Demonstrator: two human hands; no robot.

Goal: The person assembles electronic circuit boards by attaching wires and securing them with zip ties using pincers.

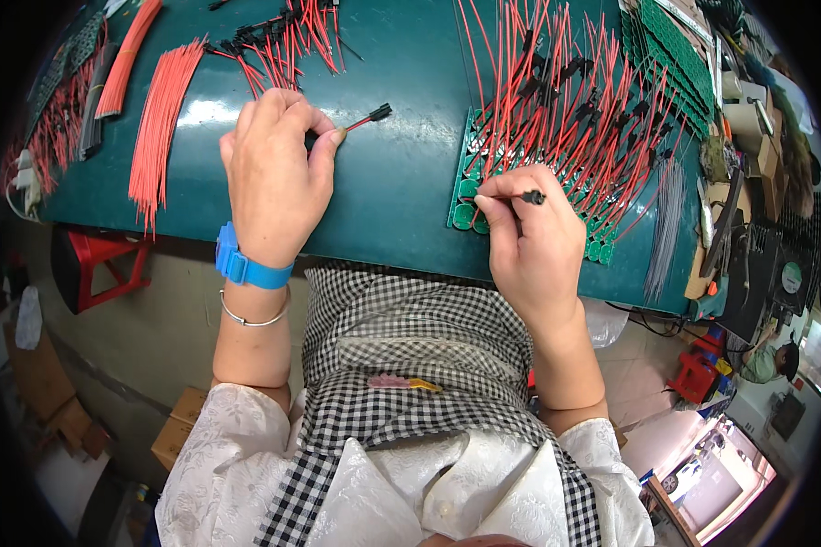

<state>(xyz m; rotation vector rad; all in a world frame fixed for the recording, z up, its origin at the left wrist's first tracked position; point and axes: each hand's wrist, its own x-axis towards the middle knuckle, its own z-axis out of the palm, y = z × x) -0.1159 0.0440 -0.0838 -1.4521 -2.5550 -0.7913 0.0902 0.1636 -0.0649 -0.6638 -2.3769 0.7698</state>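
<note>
My left hand [281, 178], with a blue wristband, is closed in a pinch above the green table. A short red-and-black wire lead [365, 121] with a black connector sticks out to the right from its fingertips. At the near left corner of a green circuit board panel [463, 217], my right hand [545, 242] pinches another connector lead [533, 197], whose black end shows above the curled fingers. Its wire tips are hidden by the fingers. Many red wires [556, 118] with black connectors stand up from the panel behind this hand.
Left on the table [401, 210] lie a red wire bundle [164, 132] and a second one [129, 59]. Loose connector leads [292, 41] are heaped at the back. On the right are thin grey wires [668, 223] and stacked green panels [670, 68]. Below stands a red stool [109, 273].
</note>
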